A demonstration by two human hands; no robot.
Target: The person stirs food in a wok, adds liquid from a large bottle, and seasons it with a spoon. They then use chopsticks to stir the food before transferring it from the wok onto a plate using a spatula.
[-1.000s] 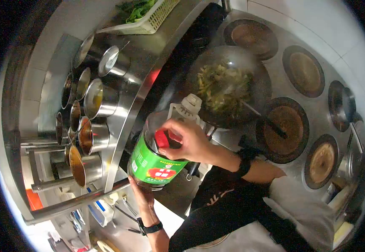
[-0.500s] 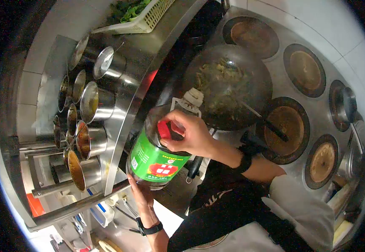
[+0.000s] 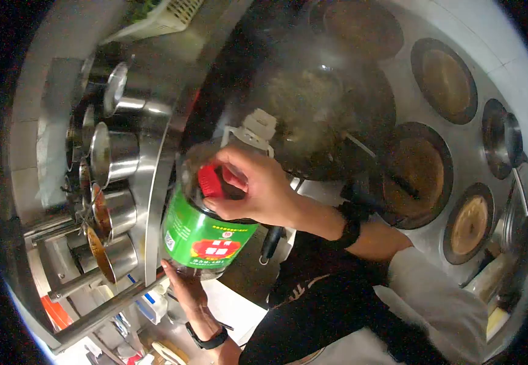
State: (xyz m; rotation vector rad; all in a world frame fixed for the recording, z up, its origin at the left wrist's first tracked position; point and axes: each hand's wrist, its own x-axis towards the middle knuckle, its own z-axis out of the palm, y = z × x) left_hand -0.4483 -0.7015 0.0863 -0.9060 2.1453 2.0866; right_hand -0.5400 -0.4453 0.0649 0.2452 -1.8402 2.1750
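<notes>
My right hand (image 3: 251, 188) pinches a red cap (image 3: 210, 181) between thumb and fingers, over the shoulder of a large bottle (image 3: 212, 243) with a green label. The white neck (image 3: 259, 125) of the bottle tilts toward a dark wok (image 3: 361, 143). From below, my left hand (image 3: 185, 292) supports the bottle's base, its fingers partly hidden behind it. Steam rises over greenish food (image 3: 306, 97) in the wok. A utensil with a dark handle (image 3: 405, 186) leans over the wok's rim.
Metal pots (image 3: 118, 155) with ladles stand on a steel shelf at the left. A light basket (image 3: 176, 15) with greens lies at the top left. Round burner plates (image 3: 445, 81) fill the stove at the right, one with a small pan (image 3: 510, 140).
The bottle and both hands have shifted left in view, as have the pots and basket. Steam over the wok looks thicker. The grip on cap and bottle looks the same.
</notes>
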